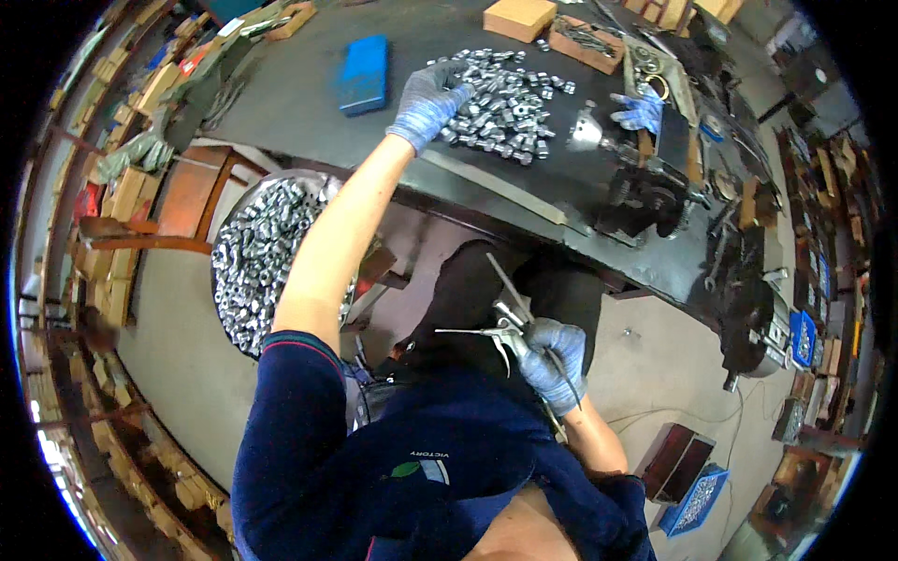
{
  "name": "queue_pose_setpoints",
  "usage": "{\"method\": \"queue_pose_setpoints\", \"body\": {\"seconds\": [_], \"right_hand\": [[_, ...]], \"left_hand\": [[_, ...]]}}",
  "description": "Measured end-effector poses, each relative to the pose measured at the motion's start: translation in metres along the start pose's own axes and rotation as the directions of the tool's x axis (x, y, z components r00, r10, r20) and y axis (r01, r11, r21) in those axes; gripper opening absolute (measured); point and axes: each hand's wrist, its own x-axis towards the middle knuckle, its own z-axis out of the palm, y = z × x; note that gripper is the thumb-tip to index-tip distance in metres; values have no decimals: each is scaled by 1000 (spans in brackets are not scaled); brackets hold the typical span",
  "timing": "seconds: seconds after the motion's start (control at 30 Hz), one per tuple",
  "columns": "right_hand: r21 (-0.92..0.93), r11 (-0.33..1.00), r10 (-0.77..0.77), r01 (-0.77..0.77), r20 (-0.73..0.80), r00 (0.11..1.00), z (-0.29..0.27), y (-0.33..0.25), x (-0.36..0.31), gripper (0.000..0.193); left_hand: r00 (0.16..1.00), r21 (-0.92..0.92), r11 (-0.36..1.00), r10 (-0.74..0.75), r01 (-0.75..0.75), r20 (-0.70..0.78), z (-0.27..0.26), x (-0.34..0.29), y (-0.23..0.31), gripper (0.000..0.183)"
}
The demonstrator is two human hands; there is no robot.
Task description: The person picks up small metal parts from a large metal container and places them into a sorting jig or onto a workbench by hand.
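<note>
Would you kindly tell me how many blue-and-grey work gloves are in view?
3: one on the left hand, one on the right hand, and a loose glove right of the metal parts heaped on the workbench. Others may be hidden.

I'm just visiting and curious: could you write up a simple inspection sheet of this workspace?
Surface: dark table, partly covered.
Job's things: pile of small metal parts on the table; spray gun and thin rod in hand.
Clutter: blue box, spare glove.
Hands: gloved left hand at the pile's edge, grip unclear; gloved right hand holds gun and rod.
Cables: thin cord on the floor.
Surroundings: wooden chair, loaded shelves.
</note>
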Motion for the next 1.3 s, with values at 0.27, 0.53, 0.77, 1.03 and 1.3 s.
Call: {"method": "queue_pose_setpoints", "body": {"seconds": [0.27,0.53,0.77,1.03,1.3], "right_hand": [[65,997,47,-46,-7,999,11,19,-4,35],[157,985,68,-68,4,998,14,18,-5,32],[199,977,86,-78,-36,996,10,23,-14,31],[161,987,-7,-6,80,997,9,11,-1,31],[115,991,-71,63,65,995,11,9,7,38]], "left_hand": [[806,857,435,-381,-277,453,-153,-121,2,36],[723,897,383,-553,-221,414,-151,-207,-19,28],[793,570,752,-550,333,262,-164,-195,-17,32],[800,-221,814,-410,538,439,-96,-204,95,52],[854,6,981,-172,194,491,-53,-219,92,25]]}}
